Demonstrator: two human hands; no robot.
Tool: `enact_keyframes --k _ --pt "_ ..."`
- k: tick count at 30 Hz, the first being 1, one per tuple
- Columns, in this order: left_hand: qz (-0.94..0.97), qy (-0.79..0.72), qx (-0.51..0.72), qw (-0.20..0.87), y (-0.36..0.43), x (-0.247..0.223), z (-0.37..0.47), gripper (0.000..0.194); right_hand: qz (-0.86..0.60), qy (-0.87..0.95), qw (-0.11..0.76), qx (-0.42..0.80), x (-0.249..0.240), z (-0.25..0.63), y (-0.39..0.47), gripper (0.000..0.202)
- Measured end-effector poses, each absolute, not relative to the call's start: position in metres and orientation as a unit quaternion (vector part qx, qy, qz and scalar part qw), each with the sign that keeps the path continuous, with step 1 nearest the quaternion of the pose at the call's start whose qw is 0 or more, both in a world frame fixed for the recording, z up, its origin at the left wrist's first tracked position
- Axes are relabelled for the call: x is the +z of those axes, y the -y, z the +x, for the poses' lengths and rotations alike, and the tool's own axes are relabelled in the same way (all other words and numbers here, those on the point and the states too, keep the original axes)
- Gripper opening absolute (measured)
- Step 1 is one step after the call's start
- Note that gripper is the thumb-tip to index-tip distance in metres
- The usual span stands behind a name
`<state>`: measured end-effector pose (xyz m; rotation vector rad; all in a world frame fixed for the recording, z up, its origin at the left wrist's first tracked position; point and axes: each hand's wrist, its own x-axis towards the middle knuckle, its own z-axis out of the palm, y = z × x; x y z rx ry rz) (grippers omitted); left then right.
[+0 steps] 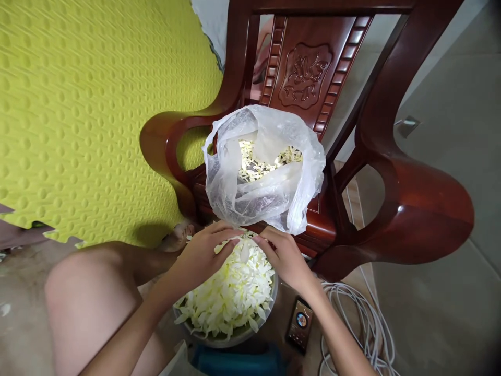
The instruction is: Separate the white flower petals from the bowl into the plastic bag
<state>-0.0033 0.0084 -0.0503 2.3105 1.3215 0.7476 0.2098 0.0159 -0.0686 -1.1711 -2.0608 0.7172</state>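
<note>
A round tub (274, 295) is heaped with white and yellow-green petals or blossoms (230, 292). Over its far edge, my left hand (211, 250) and my right hand (279, 253) face each other, fingers pinched. Something small and pale sits at their fingertips, too small to name. Just beyond them, an open white plastic bag (266, 201) rests on the seat of a dark red wooden chair (422, 203). Small pale flower pieces (254, 169) lie inside the bag.
Yellow foam matting (97, 104) is at the left. A phone (299, 324) with a lit screen lies right of the tub, beside a coiled white cable (364, 324). A teal object (238, 360) is at the near edge. A bare knee (90, 292) is at the lower left.
</note>
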Motion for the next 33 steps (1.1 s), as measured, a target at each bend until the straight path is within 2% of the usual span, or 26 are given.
enact_keyframes --k 5,9,11,14,17,20,25,29,33 --pt "0.799 -0.462 0.343 0.174 -0.007 -0.055 0.006 0.014 -0.449 0.751 0.390 0.287 -0.074 0.215 -0.016 0.014" --pt "0.772 -0.482 0.382 0.158 -0.006 -0.056 0.007 0.008 -0.415 0.727 0.517 0.178 -0.068 0.209 -0.007 0.004" --pt "0.765 -0.483 0.401 0.145 -0.005 -0.054 0.006 0.006 -0.372 0.736 0.545 0.150 -0.063 0.202 -0.001 0.008" --pt "0.761 -0.475 0.430 0.103 -0.001 -0.050 0.005 0.004 -0.389 0.728 0.501 0.259 -0.059 0.186 0.005 0.014" --pt "0.758 -0.464 0.456 0.043 0.003 -0.047 0.007 0.003 -0.438 0.598 0.478 0.470 -0.063 0.172 0.005 0.027" --pt "0.764 -0.448 0.465 0.009 0.007 -0.049 0.008 0.011 -0.429 0.493 0.471 0.592 -0.069 0.164 0.000 0.033" --pt "0.782 -0.421 0.455 -0.064 0.011 -0.056 0.008 0.025 -0.399 0.454 0.456 0.653 -0.065 0.164 -0.003 0.031" --pt "0.832 -0.377 0.394 -0.106 0.011 -0.055 0.010 0.023 -0.385 0.414 0.434 0.701 -0.065 0.170 -0.008 0.031" --pt "0.847 -0.382 0.365 -0.060 0.009 -0.050 0.013 0.037 -0.397 0.413 0.430 0.698 -0.074 0.180 -0.015 0.029"
